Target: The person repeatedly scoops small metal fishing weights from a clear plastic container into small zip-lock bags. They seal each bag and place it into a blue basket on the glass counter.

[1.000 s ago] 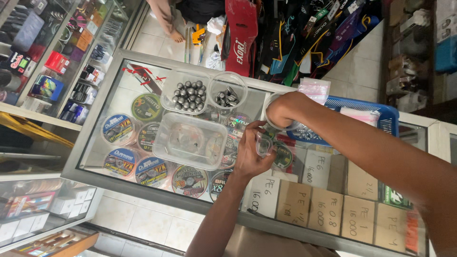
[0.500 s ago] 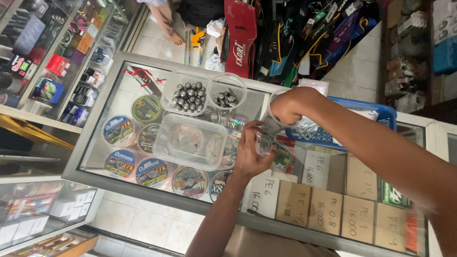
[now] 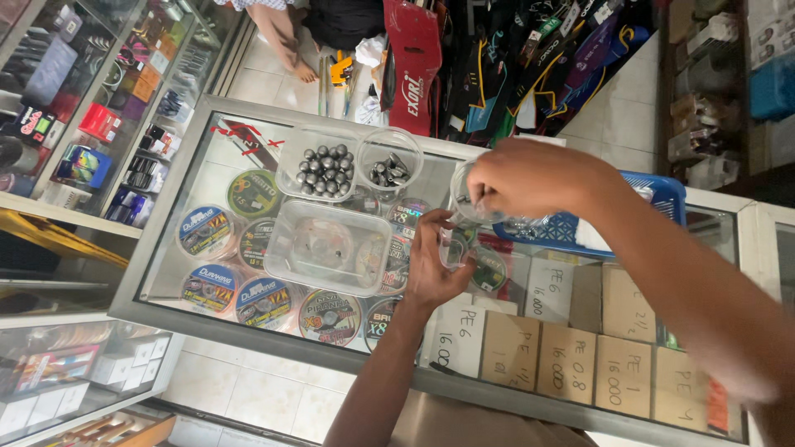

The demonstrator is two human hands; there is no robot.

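Glass counter (image 3: 248, 149) fills most of the view, a display case with round spools of fishing line (image 3: 205, 232) and brown labelled boxes (image 3: 571, 364) visible beneath its top. On the glass lies a clear rectangular tub (image 3: 327, 247), turned upside down as far as can be told. Beyond it stands a clear square container of round grey lead weights (image 3: 323, 170), and just beside that a clear round cup of smaller dark weights (image 3: 389, 170). A blue basket (image 3: 662, 194) sits at the far right edge of the counter. The right hand (image 3: 530, 178) is raised above the counter, its fingers clenched on the rim of a small clear cup (image 3: 470, 203), held tilted between the round cup and the blue basket. The left hand (image 3: 435, 265) rests just below it, fingers curled around a small clear plastic bag (image 3: 457, 247); the bag's mouth is close under the tilted cup. Contents of the bag cannot be made out.
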